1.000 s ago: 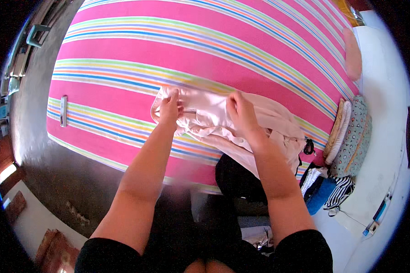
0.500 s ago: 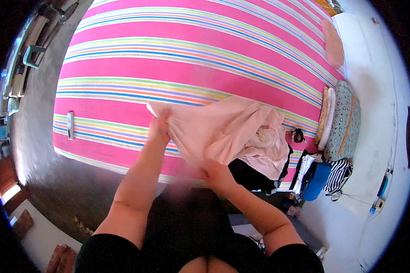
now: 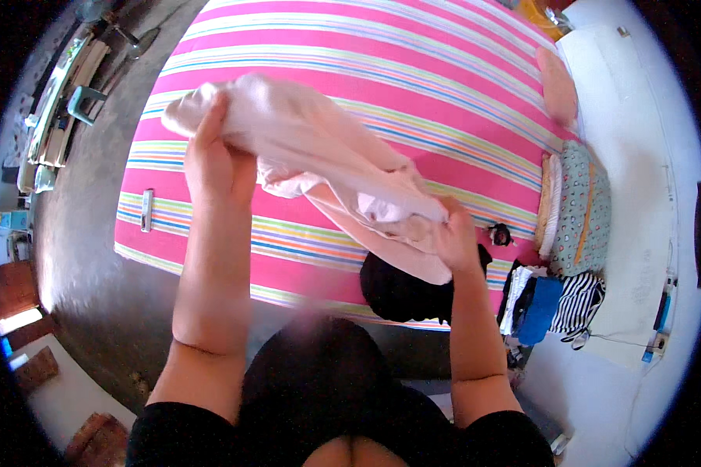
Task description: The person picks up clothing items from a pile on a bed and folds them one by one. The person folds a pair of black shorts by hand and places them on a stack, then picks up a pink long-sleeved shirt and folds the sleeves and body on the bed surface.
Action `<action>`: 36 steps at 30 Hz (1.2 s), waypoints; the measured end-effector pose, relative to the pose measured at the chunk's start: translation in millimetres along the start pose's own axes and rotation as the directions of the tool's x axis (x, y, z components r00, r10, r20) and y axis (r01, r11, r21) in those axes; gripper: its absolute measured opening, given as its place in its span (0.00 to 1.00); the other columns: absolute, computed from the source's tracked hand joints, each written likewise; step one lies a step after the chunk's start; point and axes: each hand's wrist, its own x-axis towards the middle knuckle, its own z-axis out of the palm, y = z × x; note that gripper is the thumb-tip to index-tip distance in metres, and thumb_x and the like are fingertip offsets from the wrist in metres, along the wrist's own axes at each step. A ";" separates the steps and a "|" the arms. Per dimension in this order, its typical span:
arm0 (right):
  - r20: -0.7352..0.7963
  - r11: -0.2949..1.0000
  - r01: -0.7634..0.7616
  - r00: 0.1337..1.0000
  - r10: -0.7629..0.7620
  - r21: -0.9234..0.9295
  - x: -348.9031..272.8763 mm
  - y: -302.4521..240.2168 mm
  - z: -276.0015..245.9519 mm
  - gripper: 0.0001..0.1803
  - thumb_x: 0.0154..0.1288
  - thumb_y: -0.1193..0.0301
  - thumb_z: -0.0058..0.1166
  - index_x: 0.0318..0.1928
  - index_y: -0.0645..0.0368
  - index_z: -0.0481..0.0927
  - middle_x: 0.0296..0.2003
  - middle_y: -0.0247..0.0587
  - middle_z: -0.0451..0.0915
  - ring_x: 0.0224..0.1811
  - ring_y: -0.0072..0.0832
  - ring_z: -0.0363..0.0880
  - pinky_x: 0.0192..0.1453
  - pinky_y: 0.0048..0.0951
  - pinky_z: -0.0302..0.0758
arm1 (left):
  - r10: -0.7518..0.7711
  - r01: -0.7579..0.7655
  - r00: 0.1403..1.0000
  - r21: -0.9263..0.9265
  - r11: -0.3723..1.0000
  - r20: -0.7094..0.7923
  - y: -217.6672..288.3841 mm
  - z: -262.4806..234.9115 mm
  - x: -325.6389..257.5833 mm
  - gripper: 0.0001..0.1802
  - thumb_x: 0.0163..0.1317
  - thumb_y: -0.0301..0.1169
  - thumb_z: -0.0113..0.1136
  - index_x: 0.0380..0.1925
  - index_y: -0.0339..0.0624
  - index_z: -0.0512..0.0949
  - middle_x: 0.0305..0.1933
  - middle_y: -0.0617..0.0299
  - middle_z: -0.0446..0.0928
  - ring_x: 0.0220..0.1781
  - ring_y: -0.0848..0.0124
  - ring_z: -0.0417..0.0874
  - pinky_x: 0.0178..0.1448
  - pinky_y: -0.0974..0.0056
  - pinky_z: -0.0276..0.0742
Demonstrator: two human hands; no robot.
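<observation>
Hands (image 3: 218,159) grip pink garment (image 3: 327,156) between them.

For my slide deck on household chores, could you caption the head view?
Both hands, left hand and right hand, lift a pale pink garment above a pink striped bedspread.

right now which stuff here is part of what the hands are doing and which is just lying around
In hand:
- pale pink garment
- left hand, gripping it
- right hand, gripping it

Lying about:
- black garment
- folded clothes stack
- patterned pillows
- small white object on the striped bed cover
</observation>
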 end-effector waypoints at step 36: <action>-0.262 0.702 0.366 0.930 -0.256 0.611 31.4 -225.8 -26.8 0.14 0.60 0.74 0.51 0.48 0.62 0.74 0.41 0.36 0.76 0.43 0.23 0.73 0.50 0.23 0.69 | -0.157 -0.209 0.857 0.610 0.764 0.490 80.9 -23.0 -25.2 0.30 0.52 0.31 0.62 0.56 0.38 0.66 0.53 0.55 0.72 0.56 0.66 0.71 0.60 0.63 0.64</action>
